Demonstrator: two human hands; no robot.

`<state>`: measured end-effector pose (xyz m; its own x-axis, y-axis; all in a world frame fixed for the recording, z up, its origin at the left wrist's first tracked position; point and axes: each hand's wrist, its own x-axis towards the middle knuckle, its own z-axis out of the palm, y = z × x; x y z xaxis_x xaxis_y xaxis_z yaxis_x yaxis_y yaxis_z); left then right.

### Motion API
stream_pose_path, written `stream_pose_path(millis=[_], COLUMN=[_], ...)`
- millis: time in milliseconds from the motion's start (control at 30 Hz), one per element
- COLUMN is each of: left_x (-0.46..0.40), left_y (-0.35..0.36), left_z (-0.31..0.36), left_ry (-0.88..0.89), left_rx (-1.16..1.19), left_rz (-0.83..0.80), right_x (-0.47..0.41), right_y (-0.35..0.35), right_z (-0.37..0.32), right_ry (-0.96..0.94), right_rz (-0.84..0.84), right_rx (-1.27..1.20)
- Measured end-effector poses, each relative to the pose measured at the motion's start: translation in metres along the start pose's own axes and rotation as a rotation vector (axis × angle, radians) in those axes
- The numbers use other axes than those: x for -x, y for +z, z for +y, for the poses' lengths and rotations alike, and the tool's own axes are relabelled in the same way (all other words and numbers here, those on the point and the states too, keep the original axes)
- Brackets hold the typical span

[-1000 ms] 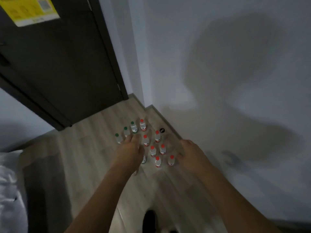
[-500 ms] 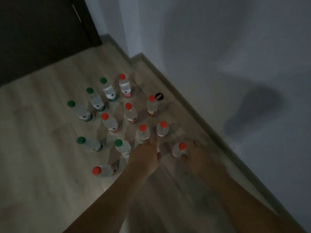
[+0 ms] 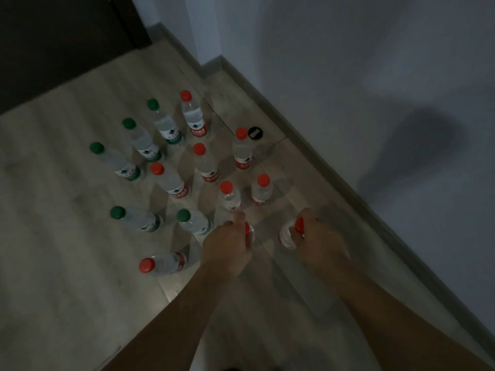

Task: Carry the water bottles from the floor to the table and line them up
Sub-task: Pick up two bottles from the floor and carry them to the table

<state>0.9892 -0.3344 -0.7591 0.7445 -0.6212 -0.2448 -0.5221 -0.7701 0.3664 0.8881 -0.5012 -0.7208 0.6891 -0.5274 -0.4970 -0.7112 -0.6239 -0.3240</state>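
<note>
You are looking down at a cluster of water bottles standing on the pale wood-plank floor (image 3: 67, 250), in the corner where a grey wall (image 3: 348, 62) meets a dark door (image 3: 59, 36). Your left hand (image 3: 227, 250) is curled around the neck of a red-capped bottle (image 3: 249, 231), of which only a sliver of cap and clear shoulder shows past your fingers (image 3: 238, 219). Your right hand (image 3: 318, 242) is wrapped the same way around a second red-capped bottle (image 3: 288, 234), its cap peeking out beside your thumb and its clear body showing to the left of your palm. Both bottles sit at the near edge of the group, close to the baseboard (image 3: 334, 178) side (whether either has left the floor, you cannot tell from this view). Just beyond your left hand stand two more red-capped bottles, one (image 3: 229, 196) almost touching your fingertip and one (image 3: 262, 190) just beside it to the right. To the left of your left hand stands a green-capped bottle (image 3: 194, 222), and below it a red-capped one (image 3: 163, 263) stands nearest your forearm. Farther out, three green-capped bottles (image 3: 139, 140) run in a diagonal row, with other red-capped ones between them and the wall. A small black round object (image 3: 255, 133) lies on the floor, just beside the red-capped bottle nearest the wall (image 3: 242, 149).
</note>
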Motion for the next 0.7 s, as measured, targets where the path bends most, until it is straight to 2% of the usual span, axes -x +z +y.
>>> stream_pose_path(millis=[133,300,500,600,700], left_x=[0.044,0.113,0.205,0.243,0.270], left_y=[-0.106,-0.279,-0.482,-0.550,-0.588], left_z=[0.042,0.109,0.193,0.222,0.241], left_ry=[-0.013,-0.001,-0.026,-0.041,-0.012], left_rx=[-0.024,0.033,0.083,0.169,0.220], left_rz=[0.052,0.070,0.178,0.303,0.418], right_x=[0.066,0.181,0.336,0.393,0.431], right_y=[-0.081,-0.222,-0.389,-0.446,-0.475], right_z=[-0.036,-0.095,-0.152,-0.167,-0.178], right_ry=[-0.032,-0.039,-0.044,-0.037,-0.019], right_rz=[0.073,0.177,0.423,0.602,0.678], right_rx=[-0.018,-0.157,-0.355,-0.435,-0.496])
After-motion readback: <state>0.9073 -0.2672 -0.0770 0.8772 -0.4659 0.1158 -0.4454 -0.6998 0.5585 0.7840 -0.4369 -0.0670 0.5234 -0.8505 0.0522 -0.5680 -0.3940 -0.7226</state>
